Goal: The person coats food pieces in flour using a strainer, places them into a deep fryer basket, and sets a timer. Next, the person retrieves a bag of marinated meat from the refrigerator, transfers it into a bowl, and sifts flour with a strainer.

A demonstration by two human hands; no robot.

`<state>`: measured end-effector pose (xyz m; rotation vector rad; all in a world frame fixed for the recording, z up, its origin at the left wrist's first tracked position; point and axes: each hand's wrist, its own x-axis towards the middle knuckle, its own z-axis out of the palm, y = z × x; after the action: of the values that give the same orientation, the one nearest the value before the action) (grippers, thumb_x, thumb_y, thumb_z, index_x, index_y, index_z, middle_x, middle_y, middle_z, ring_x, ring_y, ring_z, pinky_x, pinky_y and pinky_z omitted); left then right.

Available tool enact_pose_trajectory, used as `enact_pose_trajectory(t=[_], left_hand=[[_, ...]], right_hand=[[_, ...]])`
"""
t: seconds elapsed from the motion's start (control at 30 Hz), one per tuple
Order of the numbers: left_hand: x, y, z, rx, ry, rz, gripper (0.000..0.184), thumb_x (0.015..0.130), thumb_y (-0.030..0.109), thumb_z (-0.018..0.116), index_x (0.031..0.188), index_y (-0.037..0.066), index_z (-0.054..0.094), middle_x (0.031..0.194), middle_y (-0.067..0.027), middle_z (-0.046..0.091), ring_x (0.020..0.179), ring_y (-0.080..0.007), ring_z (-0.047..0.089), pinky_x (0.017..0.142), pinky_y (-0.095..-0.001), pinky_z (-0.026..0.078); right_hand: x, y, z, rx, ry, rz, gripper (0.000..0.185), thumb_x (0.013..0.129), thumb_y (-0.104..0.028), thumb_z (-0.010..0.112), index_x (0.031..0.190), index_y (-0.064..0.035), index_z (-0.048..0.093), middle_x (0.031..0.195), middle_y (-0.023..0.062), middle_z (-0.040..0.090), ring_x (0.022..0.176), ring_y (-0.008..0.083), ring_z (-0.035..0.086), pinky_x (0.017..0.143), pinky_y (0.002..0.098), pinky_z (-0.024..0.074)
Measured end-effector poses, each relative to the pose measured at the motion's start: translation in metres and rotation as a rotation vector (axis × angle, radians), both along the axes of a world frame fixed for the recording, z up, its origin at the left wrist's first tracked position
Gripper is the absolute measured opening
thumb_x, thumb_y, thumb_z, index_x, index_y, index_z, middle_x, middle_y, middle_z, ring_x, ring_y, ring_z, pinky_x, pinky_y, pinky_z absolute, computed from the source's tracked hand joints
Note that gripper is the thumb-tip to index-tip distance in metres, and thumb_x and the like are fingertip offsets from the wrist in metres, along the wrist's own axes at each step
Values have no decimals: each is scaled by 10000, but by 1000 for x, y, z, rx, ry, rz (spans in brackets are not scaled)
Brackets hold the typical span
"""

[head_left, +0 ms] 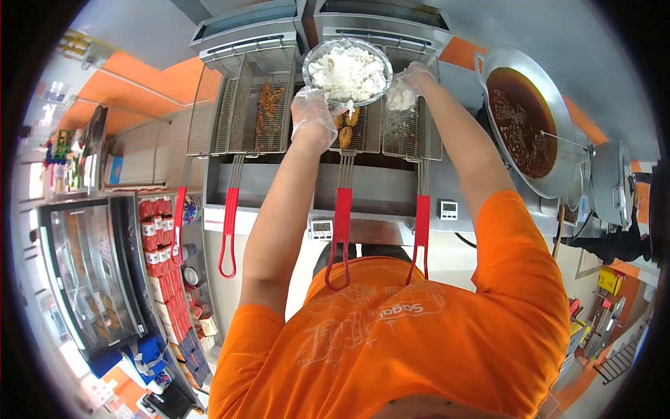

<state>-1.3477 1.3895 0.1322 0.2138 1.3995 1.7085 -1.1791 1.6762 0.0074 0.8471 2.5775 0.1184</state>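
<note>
My left hand (313,120), in a clear plastic glove, grips the near-left rim of a round metal bowl (308,70). White flour-coated pieces (347,73) fill the bowl, which is held above the fry baskets. My right hand (417,77), gloved too, is over the right fry basket (431,133), its fingers closed at a floured piece of food (401,96). White flour shows on the mesh below that hand. Browned fried pieces (346,133) lie in the middle basket, partly hidden under the bowl.
A left basket (237,105) holds brown crumbs. Red basket handles (343,216) stick out toward my body. Two small timers (321,229) are on the fryer's front edge. At right stands a large pan (558,91) of dark brown sauce with a utensil in it.
</note>
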Motion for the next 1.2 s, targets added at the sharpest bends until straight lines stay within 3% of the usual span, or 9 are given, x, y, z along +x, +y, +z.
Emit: enact_pose_trajectory(t=[0.1, 0.17, 0.27, 0.37, 0.43, 0.67, 0.9, 1.07, 1.2], left_hand=[[5, 1, -1, -7, -3, -50, 327, 1023, 110, 406, 1309, -12, 505, 1276, -154, 609, 1126, -262, 651, 830, -349, 629], [7, 5, -11, 6, -9, -41, 299, 1025, 79, 429, 1300, -9, 506, 1254, -160, 617, 1094, -264, 667, 777, -338, 644], [12, 14, -13, -3, -55, -54, 289, 1031, 73, 428, 1297, -13, 504, 1237, -165, 622, 1070, -253, 673, 750, -331, 651], [20, 26, -27, 1, -127, -117, 272, 1033, 101, 428, 1258, -23, 520, 1230, -165, 625, 1058, -251, 667, 765, -343, 646], [31, 26, -22, -53, 42, -238, 304, 1058, 138, 358, 1268, 2, 530, 1282, -143, 608, 1142, -247, 637, 827, -351, 636], [52, 22, -15, -48, 24, -245, 304, 1051, 111, 381, 1285, -23, 522, 1273, -147, 603, 1107, -262, 645, 809, -370, 633], [45, 8, -20, -77, 33, -270, 337, 1066, 149, 377, 1307, -39, 518, 1286, -147, 608, 1104, -245, 654, 817, -347, 626], [39, 6, -28, -57, 49, -314, 327, 1056, 133, 387, 1299, -41, 520, 1271, -151, 611, 1107, -241, 653, 807, -339, 627], [33, 7, -30, -63, 406, -479, 315, 1045, 118, 397, 1280, -44, 530, 1276, -153, 612, 1113, -241, 656, 821, -332, 630]], right_hand=[[8, -12, 48, -111, 190, -360, 328, 944, -365, 568, 1073, -124, 749, 1104, 142, 728, 1065, 306, 679, 922, 381, 545], [14, -30, 91, 120, 404, -427, 377, 921, -405, 599, 1076, -95, 746, 1120, 183, 719, 1060, 316, 680, 922, 382, 544], [12, -65, 195, -314, 591, -464, 499, 895, -453, 626, 1198, -64, 704, 1114, 227, 710, 1030, 330, 687, 933, 379, 533], [-2, -100, 195, -321, 723, -55, 577, 751, -336, 788, 1188, 25, 679, 1082, 205, 717, 939, 314, 700, 859, 386, 541], [-8, -78, 157, -383, 423, 116, 765, 658, -299, 856, 1324, -13, 612, 1074, 197, 722, 947, 329, 694, 855, 394, 531], [-9, -98, 142, -174, 110, 32, 750, 598, -276, 913, 1263, -44, 654, 1027, 196, 729, 958, 328, 705, 849, 426, 553], [-7, -121, 141, -356, 364, -19, 531, 632, -273, 889, 1067, -10, 738, 1053, 214, 720, 981, 318, 698, 872, 407, 537], [-15, -105, 111, -330, 398, 31, 385, 657, -271, 862, 902, 8, 758, 886, 207, 723, 833, 312, 705, 781, 425, 552], [-29, -62, 74, -301, -25, 150, 421, 663, -219, 863, 985, 23, 743, 968, 237, 714, 904, 337, 696, 848, 417, 538]])
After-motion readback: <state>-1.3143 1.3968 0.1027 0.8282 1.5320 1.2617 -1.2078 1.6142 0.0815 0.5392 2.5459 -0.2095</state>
